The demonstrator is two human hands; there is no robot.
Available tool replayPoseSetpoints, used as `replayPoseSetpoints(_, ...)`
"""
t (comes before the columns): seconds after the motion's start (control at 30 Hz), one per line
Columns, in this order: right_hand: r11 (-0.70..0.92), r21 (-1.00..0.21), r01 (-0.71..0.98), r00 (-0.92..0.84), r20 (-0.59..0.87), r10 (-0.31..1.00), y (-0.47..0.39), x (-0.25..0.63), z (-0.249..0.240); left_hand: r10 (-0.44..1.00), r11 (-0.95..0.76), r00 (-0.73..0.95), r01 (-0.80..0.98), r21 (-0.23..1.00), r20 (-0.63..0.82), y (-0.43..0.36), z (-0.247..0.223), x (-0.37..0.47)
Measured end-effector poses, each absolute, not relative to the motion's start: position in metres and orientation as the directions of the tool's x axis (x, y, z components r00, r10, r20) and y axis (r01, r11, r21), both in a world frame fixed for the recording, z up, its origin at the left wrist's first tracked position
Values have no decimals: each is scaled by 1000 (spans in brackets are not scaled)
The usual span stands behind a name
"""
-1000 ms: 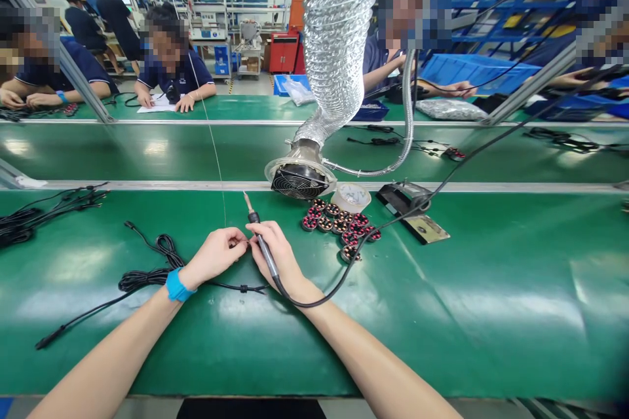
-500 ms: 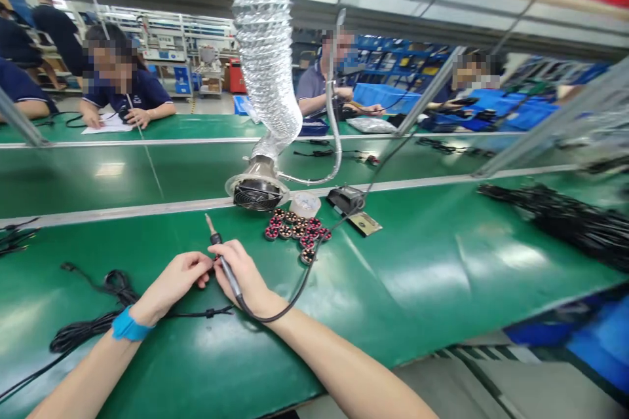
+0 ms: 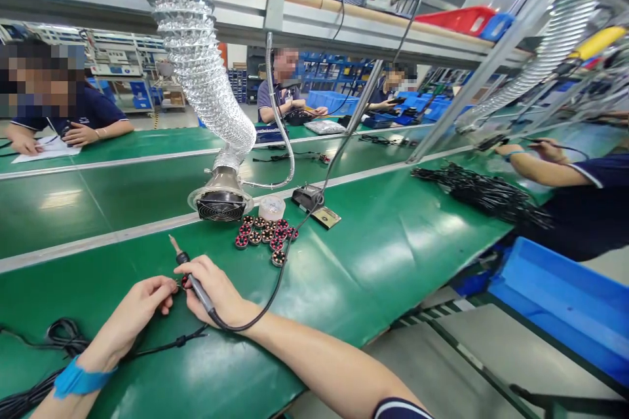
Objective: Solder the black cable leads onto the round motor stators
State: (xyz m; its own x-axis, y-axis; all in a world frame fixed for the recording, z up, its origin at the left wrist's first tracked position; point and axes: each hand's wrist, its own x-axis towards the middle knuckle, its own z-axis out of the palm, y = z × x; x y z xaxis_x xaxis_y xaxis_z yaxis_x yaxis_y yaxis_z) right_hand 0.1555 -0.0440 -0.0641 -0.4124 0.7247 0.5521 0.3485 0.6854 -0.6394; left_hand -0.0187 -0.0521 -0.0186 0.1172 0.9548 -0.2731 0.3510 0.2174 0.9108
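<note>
My right hand [image 3: 213, 285] is wrapped round the grey handle of a soldering iron [image 3: 200, 291], its tip pointing up and left. The same hand's fingers touch a small red and black round part [image 3: 185, 281]. Close beside it, my left hand [image 3: 150, 301] is closed in a pinch at the part's left edge; what it pinches is too small to name. A black cable [image 3: 164, 346] lies on the green table below my hands. Several round red and black parts [image 3: 265, 232] sit beyond my right hand, next to a roll of clear tape [image 3: 272, 207].
A fume duct with a black fan [image 3: 221, 205] hangs behind my hands. A soldering stand [image 3: 308, 197] is right of the tape. Black cables [image 3: 481, 193] are heaped at the right, near a co-worker's arms. Blue bins [image 3: 565, 301] stand lower right. People sit across the table.
The view has turned right, bringing a co-worker and blue bins into sight at the right. My hands keep close together around the small part, with the iron still in my right hand.
</note>
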Motion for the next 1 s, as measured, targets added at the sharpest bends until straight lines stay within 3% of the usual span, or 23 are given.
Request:
replayPoseSetpoints(0.27,667,-701,253,-353,575,738,-44,154,-70,957,213,121,321,923,-263,-53,-21,-18)
replayPoseSetpoints(0.5,696,-670,260,-369,597,712,-45,152,-70,953,238,115,290,927,-281,-53,-24,-20)
replayPoseSetpoints(0.63,647,-721,250,-246,599,762,-44,144,-71,953,241,110,282,929,-281,-53,-24,-19)
replayPoseSetpoints(0.77,513,-834,204,-81,508,858,-44,136,-73,953,239,110,294,925,-281,-53,-23,-19)
replayPoseSetpoints(1.0,503,-831,236,-95,496,863,-47,137,-77,954,245,100,292,925,-284,-52,-24,-20)
